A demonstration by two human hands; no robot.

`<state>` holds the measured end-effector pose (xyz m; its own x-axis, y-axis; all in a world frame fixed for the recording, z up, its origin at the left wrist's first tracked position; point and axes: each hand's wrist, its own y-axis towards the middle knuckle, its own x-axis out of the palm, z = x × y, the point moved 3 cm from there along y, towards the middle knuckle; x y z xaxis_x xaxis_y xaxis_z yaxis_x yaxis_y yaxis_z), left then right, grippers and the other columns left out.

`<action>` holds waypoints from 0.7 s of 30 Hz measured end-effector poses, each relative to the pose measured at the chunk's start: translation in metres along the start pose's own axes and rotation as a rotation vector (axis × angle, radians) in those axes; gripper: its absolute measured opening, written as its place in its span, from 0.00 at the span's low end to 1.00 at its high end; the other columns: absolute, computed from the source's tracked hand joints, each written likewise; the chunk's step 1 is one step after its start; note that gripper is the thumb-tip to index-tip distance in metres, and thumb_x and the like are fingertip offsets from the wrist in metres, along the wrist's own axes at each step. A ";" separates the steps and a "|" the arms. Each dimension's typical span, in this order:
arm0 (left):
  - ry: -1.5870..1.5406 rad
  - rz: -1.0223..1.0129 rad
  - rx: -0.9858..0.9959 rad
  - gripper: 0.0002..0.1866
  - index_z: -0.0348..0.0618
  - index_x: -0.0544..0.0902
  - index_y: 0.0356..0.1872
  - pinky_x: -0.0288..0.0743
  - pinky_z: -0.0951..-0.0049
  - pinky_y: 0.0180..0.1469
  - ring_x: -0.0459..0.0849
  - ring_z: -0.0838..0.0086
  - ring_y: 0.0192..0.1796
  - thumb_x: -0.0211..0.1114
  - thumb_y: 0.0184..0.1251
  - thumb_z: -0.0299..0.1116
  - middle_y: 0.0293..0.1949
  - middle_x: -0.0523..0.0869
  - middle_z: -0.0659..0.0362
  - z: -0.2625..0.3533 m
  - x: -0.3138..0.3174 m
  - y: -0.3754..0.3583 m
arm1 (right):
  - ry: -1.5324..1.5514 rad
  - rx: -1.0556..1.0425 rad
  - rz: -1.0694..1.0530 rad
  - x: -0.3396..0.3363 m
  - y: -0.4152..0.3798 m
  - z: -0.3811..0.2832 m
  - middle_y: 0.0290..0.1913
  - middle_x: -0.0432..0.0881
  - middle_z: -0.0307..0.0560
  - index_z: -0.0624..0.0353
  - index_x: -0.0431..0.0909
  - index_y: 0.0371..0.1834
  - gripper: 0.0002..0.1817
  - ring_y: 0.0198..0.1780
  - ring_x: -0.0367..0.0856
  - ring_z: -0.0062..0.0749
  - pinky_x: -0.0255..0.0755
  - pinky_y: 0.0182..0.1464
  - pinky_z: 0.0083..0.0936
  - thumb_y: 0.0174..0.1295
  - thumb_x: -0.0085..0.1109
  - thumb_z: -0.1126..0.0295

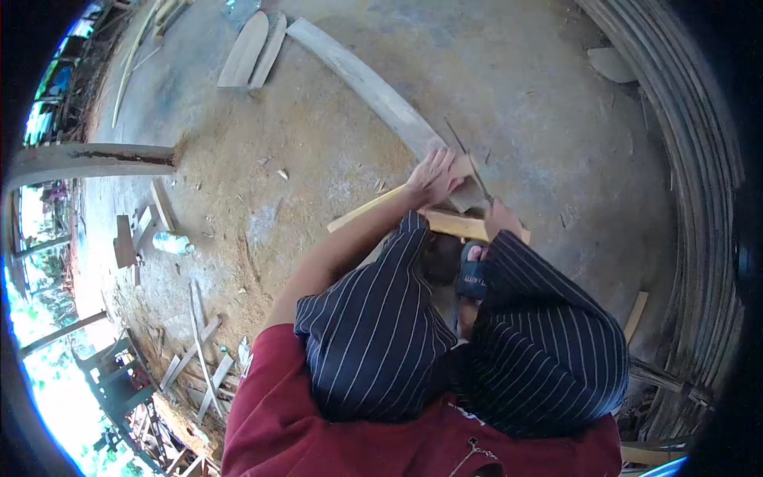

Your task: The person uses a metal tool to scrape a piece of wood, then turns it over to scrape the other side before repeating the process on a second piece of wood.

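My left hand [433,176] is closed over a short pale piece of wood [463,167], pressing it down across the near end of a long grey board [373,91]. My right hand [501,220] grips the near end of a handsaw [461,147], whose thin dark blade is seen almost edge-on. That blade crosses the right end of the pale piece. Beneath both hands lies a yellowish wooden bar [457,226], and a second pale strip [362,210] extends left under my forearm. My right fingers are partly hidden by my knee.
Two cut boards [245,52] lie at the far left. A post [95,161] stands on the left, with a plastic bottle [172,243] and wood offcuts [163,205] near it. Long stacked strips [699,159] line the right side. My sandalled foot [472,270] is close below the bar.
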<state>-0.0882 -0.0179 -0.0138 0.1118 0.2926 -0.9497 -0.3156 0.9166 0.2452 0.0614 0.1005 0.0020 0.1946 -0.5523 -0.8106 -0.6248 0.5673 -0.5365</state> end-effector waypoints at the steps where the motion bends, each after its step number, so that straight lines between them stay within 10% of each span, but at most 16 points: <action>1: 0.035 0.003 0.034 0.30 0.26 0.75 0.51 0.61 0.55 0.63 0.69 0.49 0.59 0.54 0.65 0.49 0.52 0.72 0.42 -0.002 -0.006 0.003 | -0.014 -0.036 0.014 -0.005 0.006 -0.008 0.44 0.81 0.62 0.58 0.72 0.46 0.22 0.47 0.79 0.59 0.73 0.47 0.50 0.70 0.38 0.51; 11: -0.042 0.096 -0.197 0.30 0.25 0.72 0.50 0.61 0.54 0.61 0.68 0.46 0.57 0.58 0.61 0.48 0.53 0.70 0.39 0.002 -0.016 0.004 | 0.008 0.074 -0.068 0.032 0.023 0.030 0.45 0.81 0.59 0.53 0.72 0.50 0.24 0.50 0.79 0.55 0.73 0.47 0.48 0.68 0.38 0.45; 13: -0.054 0.154 -0.214 0.29 0.25 0.71 0.50 0.60 0.54 0.63 0.67 0.46 0.59 0.60 0.60 0.46 0.54 0.70 0.39 0.003 -0.010 0.004 | -0.396 -0.344 0.121 0.033 0.007 0.050 0.39 0.81 0.64 0.56 0.74 0.45 0.20 0.44 0.80 0.58 0.74 0.44 0.48 0.69 0.41 0.52; 21: -0.212 0.054 -0.054 0.28 0.24 0.69 0.53 0.57 0.54 0.67 0.65 0.48 0.63 0.61 0.61 0.41 0.58 0.68 0.41 -0.005 -0.003 0.007 | -0.064 -0.005 0.039 -0.004 -0.003 0.016 0.41 0.81 0.62 0.56 0.74 0.46 0.22 0.46 0.80 0.57 0.73 0.47 0.48 0.69 0.39 0.50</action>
<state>-0.0955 -0.0143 -0.0100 0.2875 0.3969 -0.8717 -0.3759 0.8838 0.2784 0.0742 0.1108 0.0027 0.2182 -0.4892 -0.8445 -0.6365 0.5846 -0.5031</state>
